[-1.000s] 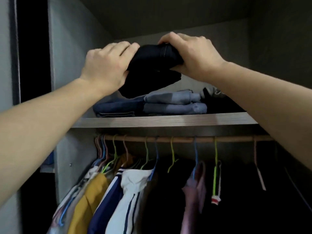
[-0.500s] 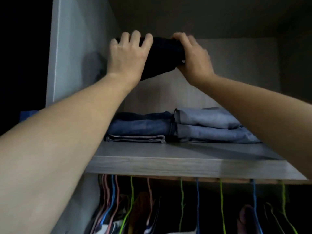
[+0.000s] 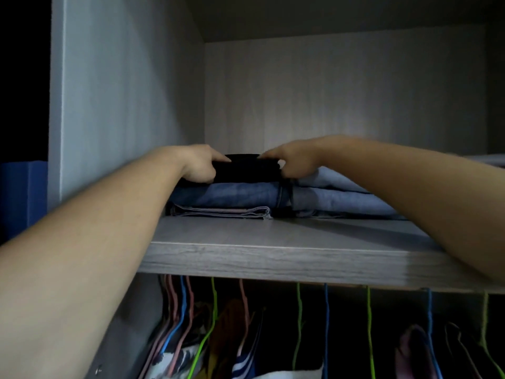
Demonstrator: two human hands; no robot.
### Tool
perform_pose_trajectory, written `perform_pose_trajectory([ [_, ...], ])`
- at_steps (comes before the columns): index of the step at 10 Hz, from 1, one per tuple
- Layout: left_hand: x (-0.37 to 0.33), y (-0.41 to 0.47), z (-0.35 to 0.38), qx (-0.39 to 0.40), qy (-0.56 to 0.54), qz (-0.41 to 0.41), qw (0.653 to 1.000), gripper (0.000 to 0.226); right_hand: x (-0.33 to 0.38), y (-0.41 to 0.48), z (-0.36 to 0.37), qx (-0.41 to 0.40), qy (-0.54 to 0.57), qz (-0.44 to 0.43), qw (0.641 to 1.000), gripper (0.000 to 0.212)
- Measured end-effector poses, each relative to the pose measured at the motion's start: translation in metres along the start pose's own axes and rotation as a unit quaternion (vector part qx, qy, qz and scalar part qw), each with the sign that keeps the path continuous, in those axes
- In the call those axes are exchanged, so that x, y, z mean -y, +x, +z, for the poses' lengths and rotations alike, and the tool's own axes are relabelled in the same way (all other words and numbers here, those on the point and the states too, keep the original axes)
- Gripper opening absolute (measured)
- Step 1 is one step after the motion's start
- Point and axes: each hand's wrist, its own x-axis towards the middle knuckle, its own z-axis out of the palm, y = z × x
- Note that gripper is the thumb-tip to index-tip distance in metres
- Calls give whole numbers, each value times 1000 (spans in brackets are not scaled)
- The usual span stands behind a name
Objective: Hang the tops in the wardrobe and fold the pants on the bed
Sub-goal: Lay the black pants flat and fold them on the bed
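Observation:
A folded pair of black pants (image 3: 247, 168) lies on top of a stack of folded blue jeans (image 3: 232, 195) on the upper wardrobe shelf (image 3: 273, 258). My left hand (image 3: 200, 165) grips its left end and my right hand (image 3: 295, 163) grips its right end, fingers curled round the fabric. Below the shelf, tops (image 3: 240, 359) hang on coloured hangers (image 3: 211, 318).
A second pile of lighter folded jeans (image 3: 338, 196) sits to the right of the stack. The wardrobe's left side wall (image 3: 123, 105) stands close to the stack. A grey fabric edge (image 3: 489, 160) shows at far right on the shelf.
Both hands have lowered the black pants from high in the shelf space down onto the stack of jeans. The camera view has tilted further up.

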Motion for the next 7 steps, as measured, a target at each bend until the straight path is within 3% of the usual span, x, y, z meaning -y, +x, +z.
perform_pose_trajectory([
  [2,-4,-5,5,18,-11,-11,1000,66,9,-5,11,36,1,30,999,79],
  [3,-13,-15,-2,50,33,-32,998,65,14,-22,-1,35,28,31,999,76],
  [4,-35,-20,-16,63,81,-64,993,58,14,-50,-15,0,76,23,997,58],
  [5,-64,-35,-16,30,77,-46,996,49,3,-88,-19,-59,88,36,994,44],
  [7,-96,-71,9,-82,57,-1,995,51,-24,-174,6,-158,47,147,975,44],
])
